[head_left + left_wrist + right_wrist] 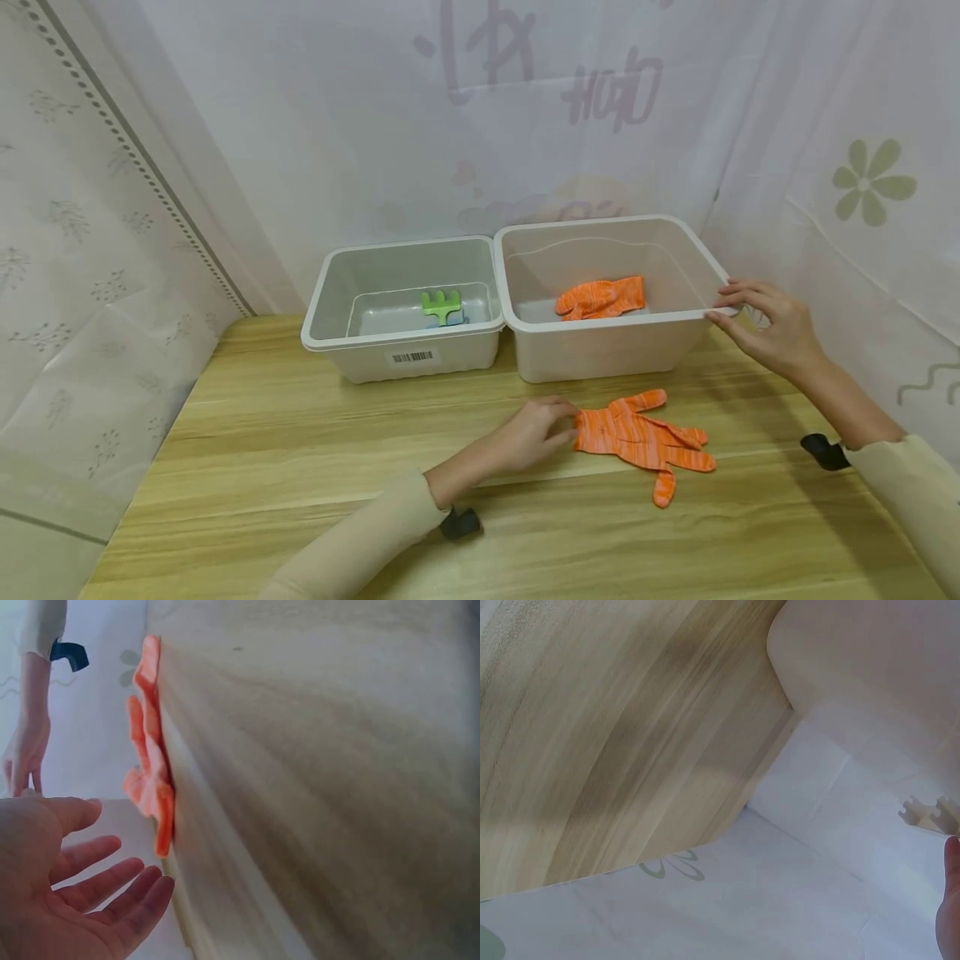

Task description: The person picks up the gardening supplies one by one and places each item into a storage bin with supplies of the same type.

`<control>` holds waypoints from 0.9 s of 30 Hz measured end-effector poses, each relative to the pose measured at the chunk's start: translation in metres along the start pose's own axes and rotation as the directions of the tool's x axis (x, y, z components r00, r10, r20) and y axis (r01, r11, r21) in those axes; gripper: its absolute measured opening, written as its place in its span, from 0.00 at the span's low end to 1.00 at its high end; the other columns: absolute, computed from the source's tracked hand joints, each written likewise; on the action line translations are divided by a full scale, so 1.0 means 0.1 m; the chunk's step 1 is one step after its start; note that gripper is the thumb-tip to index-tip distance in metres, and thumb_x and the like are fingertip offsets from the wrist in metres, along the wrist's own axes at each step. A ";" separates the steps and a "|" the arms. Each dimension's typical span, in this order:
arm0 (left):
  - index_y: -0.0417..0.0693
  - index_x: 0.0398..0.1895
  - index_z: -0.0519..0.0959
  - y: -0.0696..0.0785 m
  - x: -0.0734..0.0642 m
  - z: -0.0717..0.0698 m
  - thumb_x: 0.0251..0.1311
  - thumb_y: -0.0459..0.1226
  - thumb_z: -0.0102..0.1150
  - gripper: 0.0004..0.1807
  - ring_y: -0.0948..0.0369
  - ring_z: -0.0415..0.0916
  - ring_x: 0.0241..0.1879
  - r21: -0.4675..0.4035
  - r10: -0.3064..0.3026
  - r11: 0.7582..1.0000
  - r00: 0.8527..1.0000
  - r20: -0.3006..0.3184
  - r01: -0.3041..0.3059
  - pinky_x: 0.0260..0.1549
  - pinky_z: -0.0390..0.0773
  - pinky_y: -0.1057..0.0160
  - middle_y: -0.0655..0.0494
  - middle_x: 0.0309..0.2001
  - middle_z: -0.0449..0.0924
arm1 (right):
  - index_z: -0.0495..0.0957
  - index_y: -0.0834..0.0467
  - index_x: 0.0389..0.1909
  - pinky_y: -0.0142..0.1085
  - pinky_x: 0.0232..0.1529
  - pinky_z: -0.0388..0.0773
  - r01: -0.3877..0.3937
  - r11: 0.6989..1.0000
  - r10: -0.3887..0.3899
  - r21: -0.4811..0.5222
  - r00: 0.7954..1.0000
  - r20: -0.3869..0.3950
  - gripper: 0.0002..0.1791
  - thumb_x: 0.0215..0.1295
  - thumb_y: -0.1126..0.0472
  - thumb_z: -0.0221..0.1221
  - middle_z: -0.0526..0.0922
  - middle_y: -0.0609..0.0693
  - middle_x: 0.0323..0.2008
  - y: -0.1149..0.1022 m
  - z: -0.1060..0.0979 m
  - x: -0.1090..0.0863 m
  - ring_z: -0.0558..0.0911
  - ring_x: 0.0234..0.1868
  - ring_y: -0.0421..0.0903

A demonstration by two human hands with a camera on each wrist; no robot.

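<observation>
In the head view, an orange knitted glove [633, 433] lies flat on the table, its fingers spread to the right. Beside its cuff is my left hand [536, 433], fingers slightly bent; in the left wrist view the left hand [82, 892] holds nothing. My right hand [776, 325] pinches the front right rim corner of the right bin [600, 350], thumb in front and fingers over the rim. Another orange glove [600, 298] lies inside that bin. Only the right thumb [951, 900] shows in the right wrist view, below a small pale notched piece [934, 815] of unclear kind.
A second pale bin [416, 360], with a barcode label, stands against the right bin's left side. In it lie a green fork-shaped piece [441, 305] and something blue. A printed cloth [375, 125] hangs behind the wooden table [300, 467] and along both sides.
</observation>
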State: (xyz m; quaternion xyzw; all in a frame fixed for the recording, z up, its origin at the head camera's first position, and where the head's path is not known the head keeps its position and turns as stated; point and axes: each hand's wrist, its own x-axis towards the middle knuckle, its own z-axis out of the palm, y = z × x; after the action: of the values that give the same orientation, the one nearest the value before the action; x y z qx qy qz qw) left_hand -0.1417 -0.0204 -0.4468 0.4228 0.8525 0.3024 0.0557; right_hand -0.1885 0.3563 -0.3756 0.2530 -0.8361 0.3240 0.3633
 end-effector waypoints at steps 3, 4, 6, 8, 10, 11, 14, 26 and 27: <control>0.36 0.62 0.82 -0.05 0.02 0.08 0.76 0.37 0.61 0.18 0.53 0.83 0.63 -0.011 -0.011 1.000 1.000 0.013 0.011 0.66 0.82 0.60 0.45 0.60 0.85 | 0.88 0.69 0.33 0.12 0.66 0.67 -0.001 1.000 0.001 0.009 1.000 -0.004 0.12 0.58 0.63 0.78 0.81 0.27 0.49 0.00 0.00 -0.01 0.76 0.60 0.16; 0.36 0.63 0.82 -0.06 0.03 0.09 0.76 0.38 0.61 0.19 0.53 0.83 0.63 -0.006 -0.019 1.000 1.000 0.019 0.019 0.66 0.82 0.60 0.45 0.61 0.85 | 0.88 0.69 0.32 0.13 0.66 0.68 0.000 1.000 0.000 0.012 1.000 -0.006 0.13 0.58 0.62 0.78 0.81 0.27 0.49 0.00 0.00 -0.01 0.76 0.59 0.16; 0.37 0.64 0.81 -0.05 0.05 0.11 0.76 0.39 0.61 0.20 0.53 0.82 0.64 -0.001 -0.036 0.999 0.999 0.032 0.036 0.67 0.82 0.61 0.45 0.62 0.85 | 0.87 0.69 0.32 0.12 0.66 0.67 -0.001 1.000 0.001 0.012 1.000 -0.005 0.12 0.58 0.63 0.77 0.80 0.26 0.49 0.00 0.00 -0.01 0.76 0.60 0.16; 0.36 0.64 0.81 0.00 0.06 0.08 0.75 0.38 0.62 0.21 0.52 0.81 0.66 0.016 -0.051 0.999 0.998 0.045 0.051 0.68 0.80 0.61 0.44 0.64 0.83 | 0.87 0.69 0.32 0.12 0.66 0.67 -0.001 1.000 0.001 0.010 1.000 -0.006 0.12 0.58 0.63 0.77 0.80 0.25 0.50 0.01 0.00 -0.01 0.76 0.60 0.16; 0.37 0.65 0.81 0.00 0.08 0.10 0.75 0.39 0.63 0.21 0.50 0.79 0.68 0.033 -0.052 0.998 0.998 0.045 0.051 0.70 0.79 0.60 0.42 0.66 0.82 | 0.87 0.69 0.33 0.12 0.66 0.67 -0.003 1.000 0.003 0.009 1.000 -0.004 0.12 0.57 0.64 0.77 0.80 0.25 0.50 0.01 0.00 -0.01 0.76 0.60 0.16; 0.37 0.65 0.80 0.00 0.09 0.11 0.74 0.39 0.64 0.22 0.50 0.78 0.69 0.043 -0.049 0.998 0.998 0.045 0.047 0.71 0.78 0.59 0.42 0.67 0.81 | 0.87 0.69 0.33 0.12 0.66 0.67 -0.006 1.000 0.006 0.008 1.000 -0.002 0.11 0.57 0.65 0.77 0.79 0.24 0.50 0.01 0.00 -0.01 0.76 0.60 0.16; 0.36 0.66 0.80 -0.01 0.11 0.14 0.73 0.40 0.66 0.24 0.48 0.77 0.71 0.079 -0.032 0.996 0.999 0.043 0.028 0.74 0.75 0.56 0.39 0.68 0.80 | 0.87 0.69 0.33 0.12 0.66 0.67 -0.013 1.000 0.013 0.007 1.000 0.001 0.10 0.55 0.67 0.77 0.79 0.22 0.50 0.01 0.01 -0.02 0.76 0.60 0.16; 0.38 0.68 0.79 -0.21 0.25 0.45 0.71 0.46 0.69 0.29 0.51 0.76 0.71 0.121 0.004 0.993 0.998 0.069 -0.012 0.74 0.76 0.59 0.42 0.69 0.79 | 0.87 0.69 0.33 0.13 0.66 0.67 -0.026 1.000 0.026 0.016 1.000 -0.001 0.10 0.52 0.71 0.77 0.79 0.20 0.50 -0.01 0.01 -0.02 0.77 0.61 0.17; 0.39 0.68 0.79 -0.21 0.25 0.45 0.70 0.47 0.70 0.30 0.51 0.76 0.71 0.122 -0.005 0.993 0.997 0.071 -0.004 0.74 0.75 0.59 0.43 0.70 0.78 | 0.87 0.69 0.33 0.13 0.66 0.67 -0.026 1.000 0.026 0.016 1.000 -0.002 0.10 0.52 0.71 0.77 0.79 0.19 0.51 -0.01 0.01 -0.02 0.77 0.61 0.17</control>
State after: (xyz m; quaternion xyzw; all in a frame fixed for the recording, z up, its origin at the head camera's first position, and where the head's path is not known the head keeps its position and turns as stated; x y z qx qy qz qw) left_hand -0.1561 0.0103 -0.4910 0.4358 0.8669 0.2345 0.0602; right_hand -0.1867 0.3554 -0.3773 0.2446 -0.8362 0.3358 0.3579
